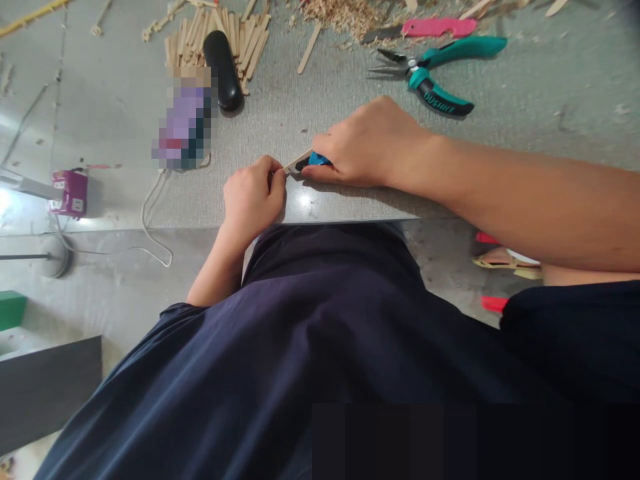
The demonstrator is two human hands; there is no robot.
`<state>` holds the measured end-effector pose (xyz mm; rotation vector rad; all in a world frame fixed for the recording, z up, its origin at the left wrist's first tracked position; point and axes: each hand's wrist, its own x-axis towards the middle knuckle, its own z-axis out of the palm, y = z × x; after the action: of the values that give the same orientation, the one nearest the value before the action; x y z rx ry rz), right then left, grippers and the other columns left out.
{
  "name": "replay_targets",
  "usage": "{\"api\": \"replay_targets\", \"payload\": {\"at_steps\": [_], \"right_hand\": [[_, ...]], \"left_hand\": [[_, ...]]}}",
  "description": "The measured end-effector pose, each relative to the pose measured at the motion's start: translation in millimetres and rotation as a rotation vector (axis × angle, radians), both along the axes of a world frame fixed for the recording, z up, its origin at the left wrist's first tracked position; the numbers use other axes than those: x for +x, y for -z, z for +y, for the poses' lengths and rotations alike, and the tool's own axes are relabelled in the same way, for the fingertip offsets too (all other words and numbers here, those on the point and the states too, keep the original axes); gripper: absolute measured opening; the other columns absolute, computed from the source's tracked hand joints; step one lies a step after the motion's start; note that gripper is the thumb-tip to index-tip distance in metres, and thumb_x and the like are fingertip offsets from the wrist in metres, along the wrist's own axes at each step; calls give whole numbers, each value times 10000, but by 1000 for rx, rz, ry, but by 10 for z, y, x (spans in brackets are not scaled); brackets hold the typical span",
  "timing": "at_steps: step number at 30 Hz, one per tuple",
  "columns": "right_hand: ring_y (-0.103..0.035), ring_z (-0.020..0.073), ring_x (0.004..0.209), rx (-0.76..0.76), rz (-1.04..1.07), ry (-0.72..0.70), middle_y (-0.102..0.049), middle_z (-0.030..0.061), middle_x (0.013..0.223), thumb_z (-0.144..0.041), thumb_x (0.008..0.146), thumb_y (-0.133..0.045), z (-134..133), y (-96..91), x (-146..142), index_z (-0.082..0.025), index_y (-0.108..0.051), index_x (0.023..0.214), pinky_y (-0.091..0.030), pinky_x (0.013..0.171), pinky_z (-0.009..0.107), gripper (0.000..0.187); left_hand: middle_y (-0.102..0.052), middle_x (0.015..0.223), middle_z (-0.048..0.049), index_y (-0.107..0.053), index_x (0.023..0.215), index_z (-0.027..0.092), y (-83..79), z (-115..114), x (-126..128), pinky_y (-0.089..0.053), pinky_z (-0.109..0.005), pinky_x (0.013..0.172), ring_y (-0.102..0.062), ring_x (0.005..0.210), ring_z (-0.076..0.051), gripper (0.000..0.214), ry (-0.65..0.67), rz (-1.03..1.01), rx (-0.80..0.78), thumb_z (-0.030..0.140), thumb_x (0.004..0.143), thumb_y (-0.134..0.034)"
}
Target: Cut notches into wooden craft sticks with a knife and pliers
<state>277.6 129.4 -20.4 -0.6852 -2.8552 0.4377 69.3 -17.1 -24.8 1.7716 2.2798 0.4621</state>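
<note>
My right hand (367, 147) is closed round a blue-handled utility knife (318, 159), its dark tip and blade pointing left. A thin wooden craft stick (293, 163) runs between my hands, alongside the blade. My left hand (254, 193) pinches the stick's near end between thumb and fingers. The blade lies against or very close to the stick; I cannot tell which. Both hands are just above the front edge of the grey table (260, 127). The stick's right part is partly covered by my right hand.
Teal pliers (440, 73) lie beyond my right hand, near a pink-handled knife (437, 27). Wood shavings (345, 13), loose craft sticks (255, 47), and a black case (223, 70) are at the back. A blurred phone-like object (183, 127) with a white cable (145, 207) sits left, near a purple box (70, 193).
</note>
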Motion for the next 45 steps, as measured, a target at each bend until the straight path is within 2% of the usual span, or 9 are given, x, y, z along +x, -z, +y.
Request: {"api": "replay_targets", "payload": {"at_steps": [6,11,16,21,25,31,37,41,45], "right_hand": [[-824,421,1058,229,-350,24,-911,222,1200,-716,1191,-415,-164,-286,-34,-202,-834,1333,-472,773,449,678],[-855,433,1014,298,-391,36,-914,236,1198,-701,1189,-444,-255,-362,-72,-134,-599,1698,-495,757,441,778],[-879,425,1078,293,-410,49,-915,226,1230,-644,1193,-421,-295,-344,-102,-187,-698,1576,-562,814,459,657],[-892,447,1090,277,-353,127,-909,253,1198,-669,1166,-446,-337,-301,-122,-121,-695,1569,-627,851,507,725],[-884,496,1179,306,-340,100,-891,275,1292,-617,1185,-427,-357,-300,-133,-79,-695,1539,-655,867,553,697],[-887,507,1196,247,-378,86,-899,256,1290,-736,1183,-511,-355,-313,-154,-84,-598,1653,-687,893,556,808],[-877,561,1212,171,-328,158,-888,287,1300,-779,1188,-497,-366,-315,-177,-46,-606,1640,-707,954,654,868],[-871,551,1247,147,-348,165,-889,270,1334,-837,1174,-458,-357,-312,-179,-87,-595,1675,-707,986,675,912],[-872,532,1246,166,-350,159,-894,245,1340,-808,1177,-432,-353,-306,-170,-136,-606,1679,-698,986,655,857]], "left_hand": [[-827,916,-44,-718,1005,294,74,3,-40,-552,-396,847,-757,866,-250,198,33,-46,101,453,1116,-678],[-809,886,-35,-683,972,290,117,-7,-71,-560,-401,866,-751,838,-248,206,67,-30,140,443,1111,-682],[-778,865,-34,-653,979,290,166,-4,-100,-547,-400,871,-751,830,-246,177,108,-36,170,410,1107,-674],[-768,853,-37,-634,962,290,183,6,-128,-534,-403,838,-734,809,-249,195,132,-29,193,418,1108,-656],[-754,827,-23,-617,939,289,167,-3,-123,-523,-399,817,-710,782,-234,195,144,-65,212,395,1092,-675],[-720,792,-8,-608,920,284,180,-6,-108,-521,-400,823,-685,753,-219,212,123,-83,221,373,1091,-697],[-744,851,-31,-618,938,288,187,-13,-125,-561,-433,891,-750,857,-255,224,120,-141,226,411,1115,-678],[-749,848,-28,-624,941,289,173,-26,-140,-582,-443,902,-768,860,-254,241,136,-190,221,422,1133,-683],[-746,839,-23,-620,948,294,168,-29,-155,-589,-442,891,-763,846,-253,255,157,-198,231,450,1141,-681]]}}
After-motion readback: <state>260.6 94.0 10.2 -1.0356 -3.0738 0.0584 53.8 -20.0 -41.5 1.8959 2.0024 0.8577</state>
